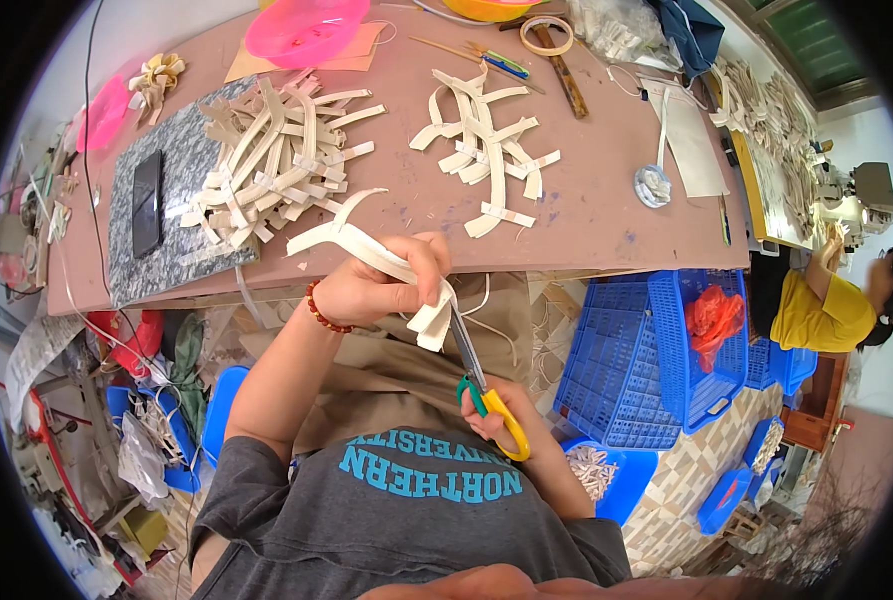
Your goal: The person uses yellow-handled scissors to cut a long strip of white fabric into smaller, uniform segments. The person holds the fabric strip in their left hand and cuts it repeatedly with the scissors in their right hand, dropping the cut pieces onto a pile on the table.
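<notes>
My left hand [391, 285] pinches a forked cream fabric strap [338, 236] just off the table's near edge, its split ends pointing up and left. In my right hand [501, 405] is a pair of scissors [468, 352] with green and yellow handles. The blades reach up to the strap's lower end beside my left fingers; whether they touch it I cannot tell. Past my left hand, a heap of similar cream straps [276, 150] lies partly on a speckled grey stone slab [171, 135]. A smaller group of straps [484, 140] rests on the table further right.
A black phone [147, 203] lies on the slab. Toward the back are a pink basin [306, 32], a tape roll [546, 35] and a hammer [563, 75]. Blue crates [616, 365] stand below the table's right side. A person in yellow [826, 310] works at far right.
</notes>
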A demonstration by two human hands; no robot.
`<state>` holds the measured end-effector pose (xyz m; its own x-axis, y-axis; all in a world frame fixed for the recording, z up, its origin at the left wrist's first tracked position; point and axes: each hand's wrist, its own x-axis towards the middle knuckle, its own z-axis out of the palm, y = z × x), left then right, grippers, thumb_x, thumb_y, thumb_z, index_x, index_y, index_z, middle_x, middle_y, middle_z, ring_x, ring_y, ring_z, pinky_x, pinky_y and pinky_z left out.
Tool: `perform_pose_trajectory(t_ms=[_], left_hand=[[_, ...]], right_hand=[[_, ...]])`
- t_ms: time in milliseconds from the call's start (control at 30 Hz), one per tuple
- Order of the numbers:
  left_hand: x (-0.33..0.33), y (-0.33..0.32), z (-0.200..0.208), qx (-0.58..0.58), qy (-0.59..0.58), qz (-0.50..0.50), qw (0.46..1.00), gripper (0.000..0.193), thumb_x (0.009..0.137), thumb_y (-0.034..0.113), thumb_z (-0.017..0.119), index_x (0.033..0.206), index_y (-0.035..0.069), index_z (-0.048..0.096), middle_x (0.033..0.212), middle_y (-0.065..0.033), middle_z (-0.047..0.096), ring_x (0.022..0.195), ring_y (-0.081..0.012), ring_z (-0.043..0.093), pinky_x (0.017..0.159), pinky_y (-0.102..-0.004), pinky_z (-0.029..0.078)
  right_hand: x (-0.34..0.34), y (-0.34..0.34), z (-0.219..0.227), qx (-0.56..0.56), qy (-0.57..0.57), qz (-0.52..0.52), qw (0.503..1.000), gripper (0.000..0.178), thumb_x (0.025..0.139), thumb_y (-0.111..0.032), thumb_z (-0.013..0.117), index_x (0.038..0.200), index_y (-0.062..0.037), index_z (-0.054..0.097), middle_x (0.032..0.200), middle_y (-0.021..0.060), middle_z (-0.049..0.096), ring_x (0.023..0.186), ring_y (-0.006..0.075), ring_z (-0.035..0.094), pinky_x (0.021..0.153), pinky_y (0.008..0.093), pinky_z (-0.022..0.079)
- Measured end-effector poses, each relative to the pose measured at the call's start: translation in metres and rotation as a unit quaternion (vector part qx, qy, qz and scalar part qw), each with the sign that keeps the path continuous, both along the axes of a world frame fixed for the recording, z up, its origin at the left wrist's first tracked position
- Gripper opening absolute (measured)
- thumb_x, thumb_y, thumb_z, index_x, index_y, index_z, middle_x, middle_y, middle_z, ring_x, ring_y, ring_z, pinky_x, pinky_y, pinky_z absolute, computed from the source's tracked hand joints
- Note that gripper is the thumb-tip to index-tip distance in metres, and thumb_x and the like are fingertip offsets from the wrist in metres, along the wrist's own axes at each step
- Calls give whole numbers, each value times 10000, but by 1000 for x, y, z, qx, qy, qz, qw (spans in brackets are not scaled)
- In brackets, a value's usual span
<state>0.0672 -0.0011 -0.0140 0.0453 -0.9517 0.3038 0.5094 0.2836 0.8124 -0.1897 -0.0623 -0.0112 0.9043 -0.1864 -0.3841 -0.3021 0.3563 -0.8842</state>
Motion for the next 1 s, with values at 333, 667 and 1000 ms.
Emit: perform_pose_trajectory(t_ms=[333, 667, 1000], left_hand=[[5, 2, 9, 38, -79, 24, 996, 190, 806, 103, 640, 976, 31, 598, 891, -80, 506, 780, -131, 473, 643, -238, 413], [6, 3, -1, -46, -94, 51, 993, 59, 799, 107, 653, 761, 62, 644, 900, -81, 492, 843, -132, 471, 695, -223, 422], [6, 5, 5, -41, -117, 64, 990, 87, 730, 122, 730, 683, 84, 667, 891, -64, 430, 732, -163, 581, 663, -234, 463]], right_hand=[[2, -2, 1, -73, 11, 10, 997, 448, 807, -474, 616, 790, -37, 518, 692, -4, 490, 622, 88, 462, 569, 225, 375], [2, -1, 4, 25, -6, 10, 1000, 450, 806, -478, 617, 799, -41, 510, 670, -24, 486, 572, 73, 442, 522, 213, 357], [5, 4, 0, -26, -28, 16, 999, 446, 818, -458, 606, 831, -27, 494, 655, -10, 464, 559, 87, 458, 515, 219, 361]])
